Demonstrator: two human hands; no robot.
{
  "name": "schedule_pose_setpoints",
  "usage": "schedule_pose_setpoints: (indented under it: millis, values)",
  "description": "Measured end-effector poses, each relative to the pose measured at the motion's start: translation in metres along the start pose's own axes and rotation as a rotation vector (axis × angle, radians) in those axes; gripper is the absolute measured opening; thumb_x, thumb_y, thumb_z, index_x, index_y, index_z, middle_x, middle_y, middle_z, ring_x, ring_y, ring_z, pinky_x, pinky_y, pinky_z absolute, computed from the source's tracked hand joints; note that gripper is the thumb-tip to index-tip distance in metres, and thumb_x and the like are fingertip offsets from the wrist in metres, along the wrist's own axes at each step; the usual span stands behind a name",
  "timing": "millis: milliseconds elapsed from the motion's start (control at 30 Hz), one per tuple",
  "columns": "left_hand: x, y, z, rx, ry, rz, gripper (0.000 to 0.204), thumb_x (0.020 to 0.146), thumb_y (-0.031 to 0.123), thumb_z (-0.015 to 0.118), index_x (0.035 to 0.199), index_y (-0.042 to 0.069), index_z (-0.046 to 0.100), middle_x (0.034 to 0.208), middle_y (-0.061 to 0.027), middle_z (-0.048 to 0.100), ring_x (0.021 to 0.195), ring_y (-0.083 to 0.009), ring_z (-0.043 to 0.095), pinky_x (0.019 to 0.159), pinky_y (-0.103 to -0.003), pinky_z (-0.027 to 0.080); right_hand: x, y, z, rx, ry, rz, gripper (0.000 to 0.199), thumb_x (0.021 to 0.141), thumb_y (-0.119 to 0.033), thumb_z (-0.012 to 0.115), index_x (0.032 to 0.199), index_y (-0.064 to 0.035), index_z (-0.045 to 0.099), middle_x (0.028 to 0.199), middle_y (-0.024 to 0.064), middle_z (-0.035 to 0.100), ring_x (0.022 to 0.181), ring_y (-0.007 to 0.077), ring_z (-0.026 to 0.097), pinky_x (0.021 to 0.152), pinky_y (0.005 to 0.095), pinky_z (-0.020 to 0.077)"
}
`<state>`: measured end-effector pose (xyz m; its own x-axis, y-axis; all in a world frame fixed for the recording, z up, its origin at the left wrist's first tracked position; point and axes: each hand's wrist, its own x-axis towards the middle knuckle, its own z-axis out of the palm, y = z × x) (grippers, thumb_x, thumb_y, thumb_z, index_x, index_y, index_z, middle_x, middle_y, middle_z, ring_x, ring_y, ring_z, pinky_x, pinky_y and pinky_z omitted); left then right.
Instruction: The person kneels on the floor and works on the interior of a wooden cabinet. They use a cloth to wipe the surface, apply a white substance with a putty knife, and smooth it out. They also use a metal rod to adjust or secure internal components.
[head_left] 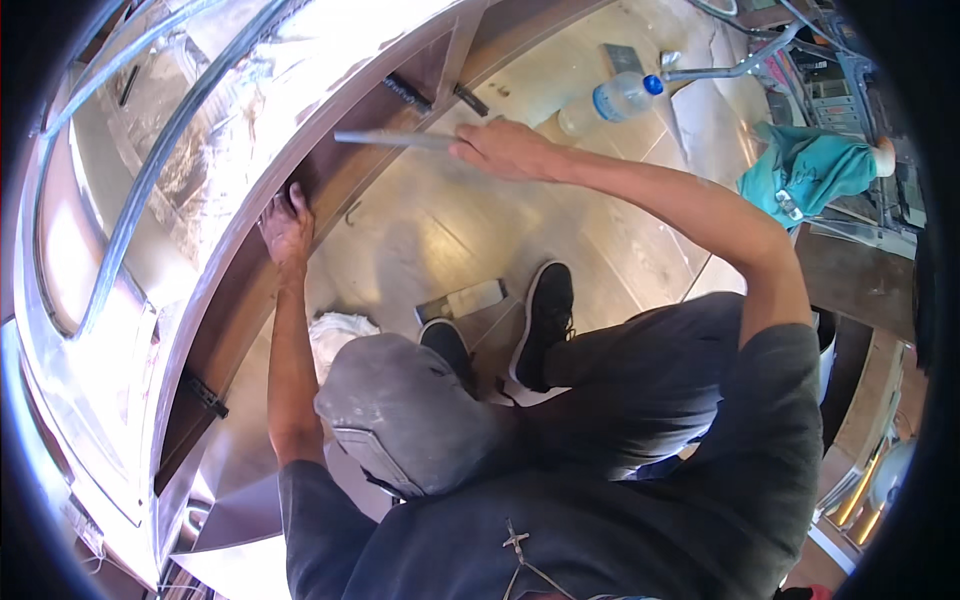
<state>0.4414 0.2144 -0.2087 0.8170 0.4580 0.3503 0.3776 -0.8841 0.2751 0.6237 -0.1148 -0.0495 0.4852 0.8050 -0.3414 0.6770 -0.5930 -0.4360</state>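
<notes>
My left hand is at a long brown wooden panel, with its fingers bent over the panel's edge. In my right hand is a flat grey bar, held by one end. Its free end points left, towards the wooden panel, and looks blurred. The exact kind of bar cannot be made out. Short black fittings sit along the wood, and another black fitting is lower down. Above the panel lies a shiny whitish surface, strongly lit.
A water bottle with a blue cap stands on the tiled floor. A small flat block lies near my shoes. Crumpled white material is beside my left forearm. Teal cloth and metal tubing are at right.
</notes>
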Motion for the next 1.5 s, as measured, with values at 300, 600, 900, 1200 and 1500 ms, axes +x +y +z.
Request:
schedule_pose_setpoints:
  millis: [300, 600, 900, 1200, 1500]
  values:
    - [-0.075, 0.069, -0.050, -0.326, -0.524, 0.186, 0.041, 0.092, 0.026, 0.055, 0.131, 0.013, 0.057, 0.139, -0.0128, 0.051, 0.133, -0.0276, 0.043, 0.112, -0.047, 0.032, -0.039, 0.004, 0.082, 0.397, 0.061, 0.041, 0.043, 0.101, -0.041, 0.041, 0.101, -0.0001, 0.054, 0.078, 0.0249, 0.062, 0.077, 0.0437, 0.062, 0.068, 0.0507, 0.0458]
    - [-0.143, 0.038, -0.096, -0.037, -0.370, 0.059, 0.056, 0.089, 0.024, 0.056, 0.141, 0.011, 0.044, 0.150, -0.0148, 0.037, 0.140, -0.0301, 0.033, 0.114, -0.055, 0.023, 0.031, -0.089, 0.178, 0.957, 0.169, -0.005, 0.037, 0.101, -0.038, 0.047, 0.087, -0.0041, 0.053, 0.056, 0.0020, 0.049, 0.050, 0.0121, 0.050, 0.048, 0.0314, 0.0400]
    - [-0.135, 0.072, -0.071, 0.225, -0.345, 0.046, 0.067, 0.085, 0.032, 0.060, 0.145, 0.010, 0.040, 0.158, -0.0130, 0.022, 0.149, -0.0300, 0.012, 0.116, -0.061, 0.010, 0.007, -0.090, 0.153, 1.011, 0.166, 0.059, 0.036, 0.101, -0.037, 0.048, 0.084, -0.0060, 0.049, 0.056, 0.0015, 0.049, 0.046, 0.0104, 0.047, 0.043, 0.0279, 0.0384]
    - [-0.125, 0.066, -0.078, 0.200, -0.347, 0.087, 0.055, 0.084, 0.025, 0.062, 0.136, 0.013, 0.050, 0.148, -0.0141, 0.038, 0.141, -0.0312, 0.030, 0.116, -0.054, 0.019, -0.004, -0.104, 0.154, 1.011, 0.109, 0.072, 0.035, 0.102, -0.039, 0.046, 0.083, -0.0087, 0.047, 0.059, 0.0005, 0.048, 0.047, 0.0085, 0.044, 0.044, 0.0247, 0.0358]
    - [-0.209, 0.041, -0.145, 0.098, -0.506, -0.102, 0.044, 0.088, 0.026, 0.059, 0.129, 0.011, 0.058, 0.134, -0.0109, 0.055, 0.129, -0.0262, 0.049, 0.113, -0.053, 0.029, -0.009, -0.189, 0.165, 1.241, -0.098, -0.039, 0.037, 0.102, -0.041, 0.047, 0.086, -0.0082, 0.050, 0.061, 0.0005, 0.049, 0.050, 0.0084, 0.045, 0.046, 0.0237, 0.0362]
